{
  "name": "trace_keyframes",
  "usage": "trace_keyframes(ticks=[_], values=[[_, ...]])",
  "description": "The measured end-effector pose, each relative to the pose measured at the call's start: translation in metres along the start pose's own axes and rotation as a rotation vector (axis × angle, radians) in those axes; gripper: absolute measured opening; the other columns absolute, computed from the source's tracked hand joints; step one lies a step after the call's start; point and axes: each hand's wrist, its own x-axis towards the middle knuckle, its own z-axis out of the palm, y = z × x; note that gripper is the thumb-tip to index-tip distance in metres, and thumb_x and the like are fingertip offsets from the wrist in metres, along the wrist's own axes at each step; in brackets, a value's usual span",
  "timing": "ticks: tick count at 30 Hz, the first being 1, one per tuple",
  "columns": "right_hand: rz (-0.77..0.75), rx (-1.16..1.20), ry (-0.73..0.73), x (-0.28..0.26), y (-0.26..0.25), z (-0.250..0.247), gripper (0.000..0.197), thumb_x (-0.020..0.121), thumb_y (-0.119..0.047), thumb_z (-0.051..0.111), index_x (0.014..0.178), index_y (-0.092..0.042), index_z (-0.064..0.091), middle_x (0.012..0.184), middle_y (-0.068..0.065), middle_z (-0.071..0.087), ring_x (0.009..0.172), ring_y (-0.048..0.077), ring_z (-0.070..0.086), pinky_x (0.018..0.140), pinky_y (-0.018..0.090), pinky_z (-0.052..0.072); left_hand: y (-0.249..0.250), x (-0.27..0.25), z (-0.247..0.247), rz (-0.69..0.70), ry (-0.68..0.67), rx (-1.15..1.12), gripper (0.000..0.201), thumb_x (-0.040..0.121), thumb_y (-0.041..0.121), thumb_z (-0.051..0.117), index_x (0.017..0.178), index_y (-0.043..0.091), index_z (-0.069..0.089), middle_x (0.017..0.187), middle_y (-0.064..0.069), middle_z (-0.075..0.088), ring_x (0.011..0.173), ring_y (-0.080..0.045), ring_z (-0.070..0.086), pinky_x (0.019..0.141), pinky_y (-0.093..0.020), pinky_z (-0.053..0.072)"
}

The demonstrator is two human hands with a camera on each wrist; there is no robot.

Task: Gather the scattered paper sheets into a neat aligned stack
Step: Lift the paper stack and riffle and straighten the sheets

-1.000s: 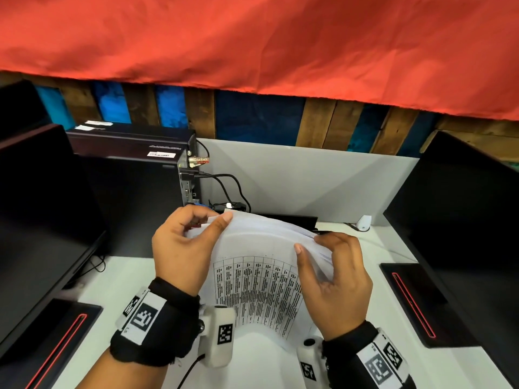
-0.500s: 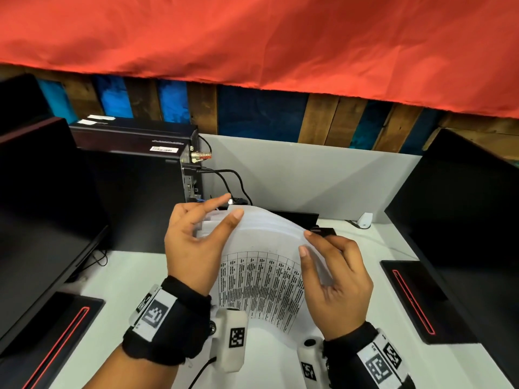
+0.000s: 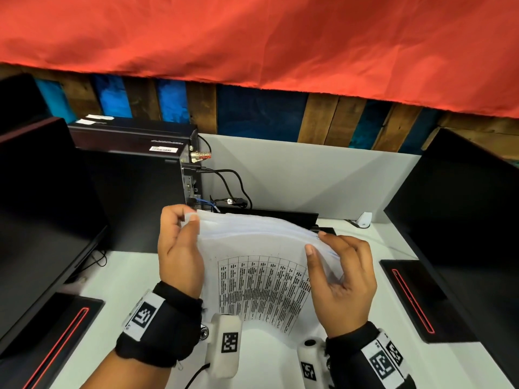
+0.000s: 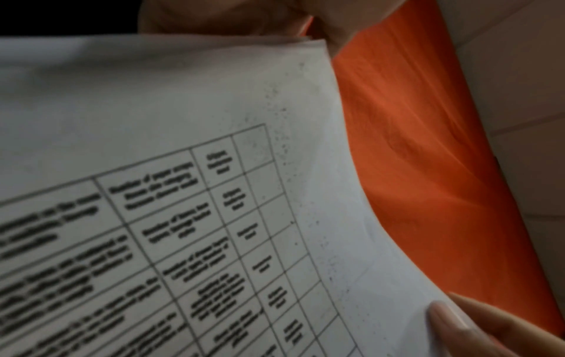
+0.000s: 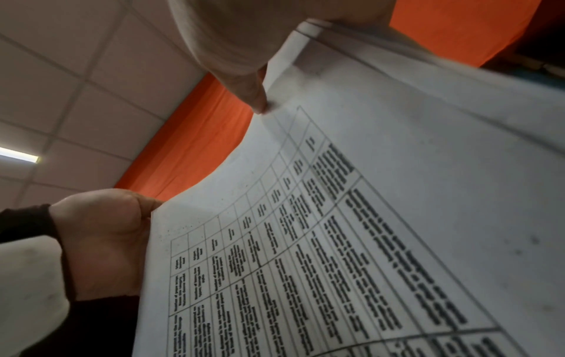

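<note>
White paper sheets [image 3: 261, 248] bowed between gripping hands, edges seemingly uneven.

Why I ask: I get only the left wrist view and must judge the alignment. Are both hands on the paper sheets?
Observer: Yes. In the head view the left hand pinches the upper left corner of the paper sheets, and the right hand grips their right edge, thumb in front.
Operator: Are the top edges flush?
Observer: No. Between the hands the top edges show as fanned steps, and the sheets bow.
Operator: What lies beneath them?
Observer: A white desk. I cannot tell whether the sheets' lower edge touches it.
</note>
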Motion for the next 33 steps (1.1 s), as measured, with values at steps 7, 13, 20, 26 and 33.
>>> trace_keyframes(ticks=[7, 13, 20, 26, 33], values=[[0.017, 0.017, 0.012, -0.006, 0.0, 0.002, 0.031, 0.08, -0.023, 0.069, 0.11, -0.017, 0.065, 0.101, 0.004, 0.049, 0.096, -0.003, 0.051, 0.081, 0.006, 0.041, 0.003, -0.006, 0.004, 0.002, 0.049, -0.005, 0.025, 0.092, 0.006, 0.038, 0.074, 0.023, 0.042, 0.076, -0.006, 0.046, 0.061, -0.006, 0.048, 0.055, -0.023, 0.042], [0.026, -0.045, -0.035, -0.006, 0.0, 0.001, 0.05, 0.081, -0.03, 0.068, 0.128, -0.024, 0.055, 0.099, 0.0, 0.043, 0.094, 0.0, 0.047, 0.08, -0.001, 0.036, 0.007, -0.013, 0.014, 0.104, 0.067, 0.118, 0.015, 0.089, 0.034, 0.055, 0.085, 0.021, 0.047, 0.077, 0.01, 0.05, 0.063, 0.005, 0.05, 0.063, -0.015, 0.043], [0.082, -0.057, -0.056, -0.007, -0.004, 0.001, 0.049, 0.08, -0.04, 0.068, 0.125, -0.031, 0.051, 0.108, -0.008, 0.036, 0.099, -0.007, 0.045, 0.058, 0.035, 0.058, -0.001, -0.006, 0.013, 0.112, 0.097, 0.162, 0.029, 0.078, 0.018, 0.072, 0.097, 0.015, 0.051, 0.081, 0.006, 0.055, 0.069, -0.006, 0.056, 0.067, -0.024, 0.047], [0.086, -0.192, -0.08, -0.002, -0.006, -0.001, 0.039, 0.08, -0.047, 0.063, 0.11, -0.022, 0.062, 0.105, -0.005, 0.041, 0.083, -0.009, 0.043, 0.056, 0.026, 0.054, -0.004, -0.006, 0.011, 0.07, 0.082, 0.15, 0.032, 0.075, 0.025, 0.073, 0.098, 0.018, 0.051, 0.086, 0.006, 0.056, 0.075, -0.013, 0.058, 0.071, -0.03, 0.051], [0.074, -0.177, -0.121, -0.01, -0.006, -0.001, 0.039, 0.081, -0.042, 0.064, 0.119, -0.034, 0.062, 0.119, -0.001, 0.041, 0.103, -0.021, 0.041, 0.069, 0.015, 0.046, -0.01, -0.008, 0.007, 0.017, 0.07, 0.111, 0.023, 0.077, 0.04, 0.066, 0.083, 0.019, 0.058, 0.082, 0.004, 0.062, 0.076, -0.016, 0.061, 0.066, -0.031, 0.049]])
